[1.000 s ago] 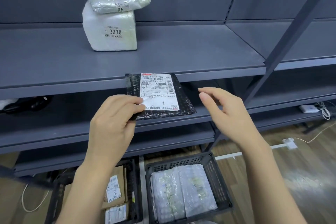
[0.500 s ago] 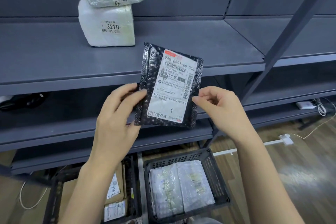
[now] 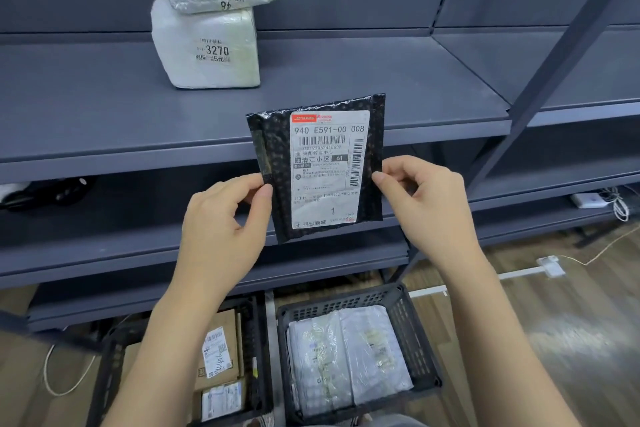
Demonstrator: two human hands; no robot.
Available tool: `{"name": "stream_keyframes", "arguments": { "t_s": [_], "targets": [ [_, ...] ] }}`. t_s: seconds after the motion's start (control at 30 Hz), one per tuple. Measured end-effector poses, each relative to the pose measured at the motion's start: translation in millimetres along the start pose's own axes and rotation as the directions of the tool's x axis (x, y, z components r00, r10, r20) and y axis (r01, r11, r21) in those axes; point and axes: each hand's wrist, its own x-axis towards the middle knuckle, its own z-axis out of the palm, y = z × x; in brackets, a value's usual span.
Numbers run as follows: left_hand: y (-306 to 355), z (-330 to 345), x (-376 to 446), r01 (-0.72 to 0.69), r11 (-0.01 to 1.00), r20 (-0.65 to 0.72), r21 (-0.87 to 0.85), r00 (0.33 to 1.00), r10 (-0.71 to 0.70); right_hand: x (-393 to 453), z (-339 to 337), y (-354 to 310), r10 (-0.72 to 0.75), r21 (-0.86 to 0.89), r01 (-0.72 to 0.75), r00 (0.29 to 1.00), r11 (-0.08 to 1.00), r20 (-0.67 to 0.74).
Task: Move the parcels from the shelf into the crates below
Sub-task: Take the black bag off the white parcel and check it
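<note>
Pinching the black parcel (image 3: pixel 322 166) upright: left hand (image 3: pixel 221 218), right hand (image 3: pixel 429 204); fine print illegible.

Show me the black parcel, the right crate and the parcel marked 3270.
black parcel (image 3: pixel 327 163), head view, white label.
right crate (image 3: pixel 349 303), head view, back wall.
parcel marked 3270 (image 3: pixel 207 55), head view, front face.

Both forearms rise from the bottom edge of the frame and converge toward its centre. The left hand (image 3: pixel 221 229) sits just left of centre, thumb and forefinger pressed together in a pinch (the other fingers curl loosely beneath). The right hand (image 3: pixel 429 204) mirrors it just right of centre, slightly higher, thumb tip meeting a bent forefinger, its remaining fingers folded toward the palm. The two hands stay apart.
</note>
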Motion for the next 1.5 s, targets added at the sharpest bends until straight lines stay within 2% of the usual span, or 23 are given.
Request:
{"name": "stream_keyframes", "arguments": {
  "t_s": [0.13,0.33,0.43,0.57,0.63,0.73,0.83,0.93,1.03,1.1,1.2,1.27,1.37,1.43,1.5],
  "targets": [
    [-5.7,3.8,4.3,0.017,0.993,-0.021,0.116,1.000,-0.014,2.4,4.3,0.0,0.014,-0.077,-0.014,1.000,0.997,0.002],
    [-15.7,15.1,-3.2,0.073,0.983,-0.014,0.168,0.997,-0.072,-1.7,18.4,12.1,0.072,-0.093,-0.072,0.997,0.993,-0.007],
    [-30.7,30.2,-19.5,0.149,0.970,0.031,0.193,0.987,-0.157,-13.1,34.5,32.5,0.155,-0.110,-0.153,0.988,0.982,0.015],
    [-74.6,64.7,-66.2,0.261,0.911,0.120,0.318,0.942,-0.312,-48.1,71.7,81.3,0.289,-0.194,-0.265,0.951,0.945,0.109],
    [-98.3,85.1,-99.7,0.337,0.875,0.184,0.347,0.890,-0.416,-74.8,93.3,112.9,0.377,-0.279,-0.321,0.909,0.905,0.179],
    [-129.1,116.6,-150.9,0.448,0.797,0.319,0.405,0.748,-0.582,-121.3,124.5,164.6,0.565,-0.400,-0.439,0.775,0.804,0.285],
    [-167.0,149.7,-193.2,0.423,0.746,0.445,0.513,0.612,-0.653,-162.7,156.0,213.9,0.706,-0.479,-0.537,0.638,0.694,0.307],
    [-211.8,178.2,-227.6,0.396,0.719,0.528,0.571,0.492,-0.692,-199.2,192.4,255.5,0.786,-0.538,-0.580,0.522,0.612,0.331],
    [-260.0,201.2,-252.8,0.337,0.672,0.560,0.659,0.376,-0.738,-230.6,233.6,293.2,0.817,-0.572,-0.585,0.441,0.575,0.371],
    [-291.7,216.4,-264.5,0.283,0.658,0.570,0.698,0.337,-0.749,-241.8,262.3,316.0,0.826,-0.581,-0.586,0.407,0.564,0.390],
    [-330.8,245.0,-278.5,0.211,0.652,0.567,0.728,0.348,-0.746,-248.5,300.3,351.2,0.832,-0.531,-0.641,0.410,0.554,0.374],
    [-351.3,267.8,-288.0,0.172,0.654,0.562,0.736,0.383,-0.733,-248.1,321.6,379.4,0.820,-0.523,-0.632,0.438,0.572,0.367],
    [-377.1,309.0,-306.6,0.063,0.709,0.618,0.702,0.441,-0.651,-242.2,345.4,430.6,0.800,-0.540,-0.593,0.489,0.597,0.347],
    [-389.3,341.3,-319.0,-0.021,0.729,0.661,0.684,0.440,-0.608,-239.2,358.6,466.4,0.795,-0.556,-0.578,0.517,0.597,0.316],
    [-400.5,374.5,-330.4,-0.010,0.713,0.651,0.701,0.418,-0.634,-240.0,371.9,498.4,0.806,-0.581,-0.578,0.525,0.574,0.274]
  ]
}}
